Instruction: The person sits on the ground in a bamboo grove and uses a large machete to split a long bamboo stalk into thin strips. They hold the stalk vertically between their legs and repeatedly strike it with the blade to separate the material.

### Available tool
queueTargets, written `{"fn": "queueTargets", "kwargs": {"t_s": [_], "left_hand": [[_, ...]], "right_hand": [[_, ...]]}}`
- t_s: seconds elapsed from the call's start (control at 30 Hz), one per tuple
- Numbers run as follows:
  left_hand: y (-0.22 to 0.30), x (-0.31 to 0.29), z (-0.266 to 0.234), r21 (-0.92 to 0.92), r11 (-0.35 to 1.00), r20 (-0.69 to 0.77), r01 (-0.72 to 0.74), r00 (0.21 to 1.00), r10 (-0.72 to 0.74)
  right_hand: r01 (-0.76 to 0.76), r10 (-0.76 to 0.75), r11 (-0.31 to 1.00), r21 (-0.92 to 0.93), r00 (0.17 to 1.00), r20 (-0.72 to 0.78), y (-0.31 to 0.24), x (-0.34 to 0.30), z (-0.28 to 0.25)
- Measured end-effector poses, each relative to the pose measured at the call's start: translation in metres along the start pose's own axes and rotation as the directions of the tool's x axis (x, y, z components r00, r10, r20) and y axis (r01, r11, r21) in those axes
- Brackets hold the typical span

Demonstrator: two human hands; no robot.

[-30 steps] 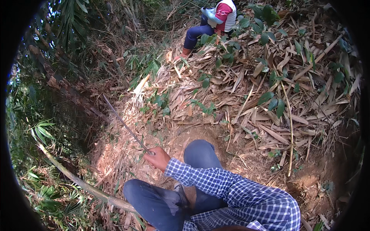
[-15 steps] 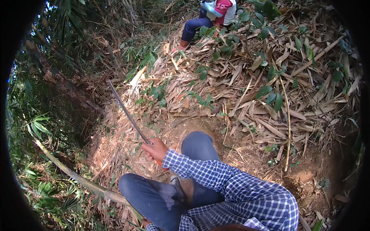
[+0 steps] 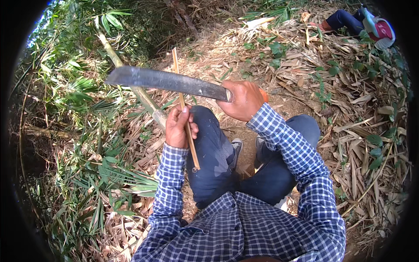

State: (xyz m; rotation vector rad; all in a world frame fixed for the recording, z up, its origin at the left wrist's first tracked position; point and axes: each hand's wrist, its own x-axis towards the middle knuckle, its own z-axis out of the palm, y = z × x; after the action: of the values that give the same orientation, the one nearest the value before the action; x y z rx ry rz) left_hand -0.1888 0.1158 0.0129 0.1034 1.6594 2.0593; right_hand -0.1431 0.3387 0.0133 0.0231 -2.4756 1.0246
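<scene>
My right hand (image 3: 242,99) is wrapped round the handle of a machete (image 3: 168,81); a bit of orange handle shows beyond the fist. The wide dark blade reaches left, nearly level, and passes across a thin split bamboo strip (image 3: 190,137). Between thumb and fingers, my left hand (image 3: 178,125) pinches that strip below the blade. The strip stands nearly upright, its top end above the blade and its lower end over my left thigh. Whether the blade touches the strip I cannot tell.
A long green bamboo pole (image 3: 144,97) slants from the upper left toward my left knee. Dry leaves (image 3: 297,65) cover the slope ahead and right. Green fronds (image 3: 131,179) lie at left. Another person (image 3: 349,22) sits at the upper right. A pale cut bamboo piece (image 3: 260,21) lies ahead.
My view has swung left. The machete has gone from slanting up and away to lying across in front of me. My left hand has come up into view with the bamboo strip.
</scene>
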Motion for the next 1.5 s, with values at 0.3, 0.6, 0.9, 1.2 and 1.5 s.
{"fn": "queueTargets", "kwargs": {"t_s": [0.3,0.6,0.9,1.2,1.5], "left_hand": [[0.009,-0.049,0.040,-0.044,0.994,-0.056,0.104,0.993,-0.106],[0.002,-0.073,0.044,0.047,0.994,-0.109,0.095,0.990,-0.089],[-0.001,-0.092,0.042,0.026,0.993,-0.155,0.113,0.982,-0.108],[-0.006,-0.103,0.022,0.024,0.998,-0.045,0.066,0.997,-0.064],[-0.001,-0.077,0.037,0.100,0.994,-0.117,-0.042,0.992,0.054]], "right_hand": [[0.191,-0.191,0.981,-0.022,0.981,0.039,0.014,-0.013,0.013],[0.245,-0.242,0.968,-0.061,0.969,0.050,0.014,-0.021,0.001],[0.221,-0.195,0.968,-0.119,0.961,0.196,0.003,-0.027,-0.007],[-0.030,0.035,0.991,-0.134,0.999,0.038,0.007,-0.016,-0.008],[0.066,-0.064,0.997,-0.046,0.996,0.058,-0.027,-0.031,-0.010]]}}
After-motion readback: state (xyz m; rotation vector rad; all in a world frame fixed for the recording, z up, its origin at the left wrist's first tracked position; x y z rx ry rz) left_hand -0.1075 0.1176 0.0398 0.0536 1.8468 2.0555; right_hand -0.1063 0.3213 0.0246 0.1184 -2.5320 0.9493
